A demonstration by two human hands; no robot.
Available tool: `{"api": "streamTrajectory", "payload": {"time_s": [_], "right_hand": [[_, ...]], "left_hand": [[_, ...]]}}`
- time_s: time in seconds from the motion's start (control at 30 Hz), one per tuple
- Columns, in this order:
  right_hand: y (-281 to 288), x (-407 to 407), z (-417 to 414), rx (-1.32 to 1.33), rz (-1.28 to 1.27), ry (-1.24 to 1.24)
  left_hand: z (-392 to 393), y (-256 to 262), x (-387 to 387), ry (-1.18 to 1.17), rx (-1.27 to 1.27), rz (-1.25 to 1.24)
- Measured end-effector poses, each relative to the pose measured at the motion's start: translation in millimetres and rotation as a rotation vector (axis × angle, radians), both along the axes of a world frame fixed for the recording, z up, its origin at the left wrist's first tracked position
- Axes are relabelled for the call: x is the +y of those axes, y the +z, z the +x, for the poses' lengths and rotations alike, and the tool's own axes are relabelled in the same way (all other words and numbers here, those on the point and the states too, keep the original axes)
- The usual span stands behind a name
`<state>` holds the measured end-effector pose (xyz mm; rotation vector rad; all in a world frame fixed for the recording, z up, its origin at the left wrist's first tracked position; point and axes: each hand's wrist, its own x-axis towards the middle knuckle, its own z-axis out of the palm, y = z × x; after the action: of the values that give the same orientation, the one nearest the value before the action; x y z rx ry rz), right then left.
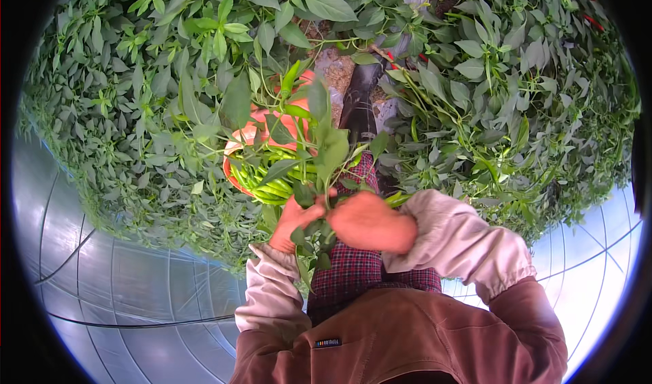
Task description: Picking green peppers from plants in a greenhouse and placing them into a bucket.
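Note:
My left hand (298,221) is at a leafy pepper stem (326,180) in front of my body, with its fingers close around it. My right hand (374,222), blurred, meets the same stem from the right; its fingers are turned away from view. Long green peppers (275,182) fill an orange-red bucket (227,167) just beyond my left hand, partly covered by leaves. Above the bucket, a green pepper (290,79) hangs on the plant. More green peppers (397,199) show beside my right wrist.
Dense pepper plants (168,119) stand on the left, and others (473,114) on the right. Between them, my black boot (359,98) rests on the narrow path. A few red peppers (593,23) show at the upper right. Plastic greenhouse sheeting (137,282) curves behind the plants.

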<state>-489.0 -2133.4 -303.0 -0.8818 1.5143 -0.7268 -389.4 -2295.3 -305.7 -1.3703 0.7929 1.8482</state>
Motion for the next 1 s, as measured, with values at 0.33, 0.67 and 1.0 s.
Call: {"api": "streamTrajectory", "payload": {"time_s": [0.33,0.67,1.0], "right_hand": [[4.9,-10.6,-18.6,-0.058,0.115,-0.115],[-14.6,4.4,-61.5,-0.616,-0.062,-0.605],[-140.3,-70.5,-135.2,0.364,-0.362,-0.392]], "left_hand": [[-4.8,-15.3,30.0,-0.148,-0.066,-0.433],[-12.8,-8.4,36.5,-0.070,0.147,-0.479],[7.6,-26.8,28.4,-0.456,0.069,-0.436]]}}
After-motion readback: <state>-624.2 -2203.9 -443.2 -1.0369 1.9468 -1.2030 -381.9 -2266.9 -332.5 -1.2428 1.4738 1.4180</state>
